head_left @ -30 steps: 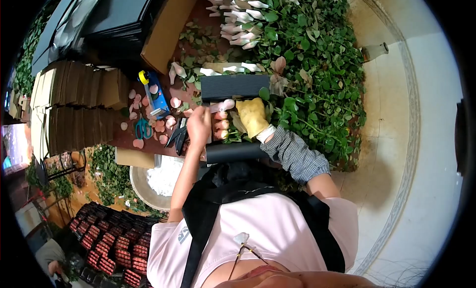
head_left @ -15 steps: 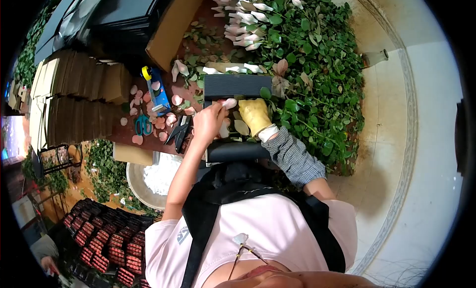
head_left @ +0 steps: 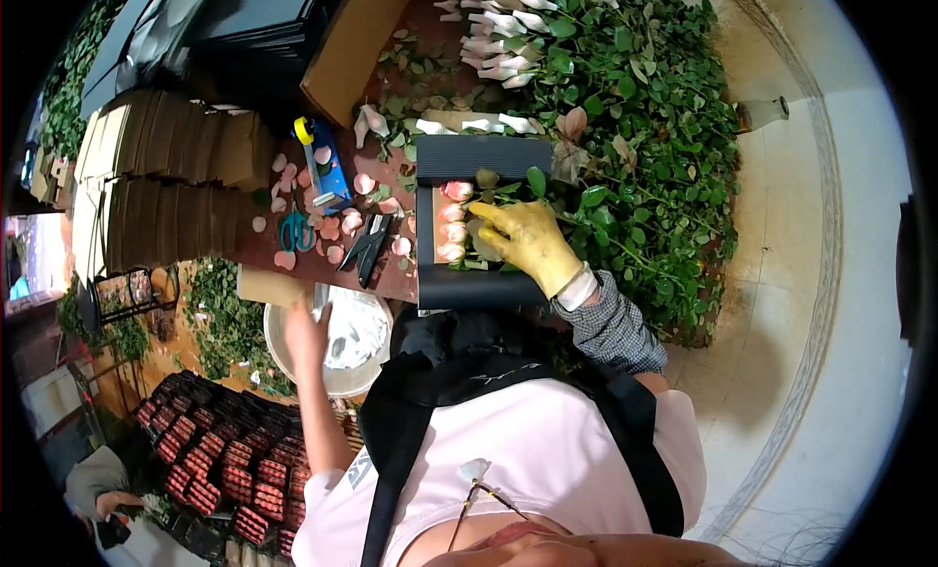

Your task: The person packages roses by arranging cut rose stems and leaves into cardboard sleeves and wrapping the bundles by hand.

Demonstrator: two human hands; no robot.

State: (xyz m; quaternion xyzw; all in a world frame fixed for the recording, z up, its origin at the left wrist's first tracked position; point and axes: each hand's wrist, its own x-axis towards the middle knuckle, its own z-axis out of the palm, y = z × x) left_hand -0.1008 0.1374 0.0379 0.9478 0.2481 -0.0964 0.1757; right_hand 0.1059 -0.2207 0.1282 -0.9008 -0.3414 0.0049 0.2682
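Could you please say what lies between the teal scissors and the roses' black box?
The head view shows a black tool and loose pink petals there.

Left hand (head_left: pixel 308 323) a blur by the basin (head_left: pixel 277 342), fingertips unclear.

Pink-and-cream roses (head_left: pixel 451 213), yellow glove (head_left: pixel 537 245), grey checked sleeve (head_left: pixel 618 323), black ridged panel (head_left: pixel 479 158), blue tape dispenser (head_left: pixel 330 179), green leaves (head_left: pixel 640 167)
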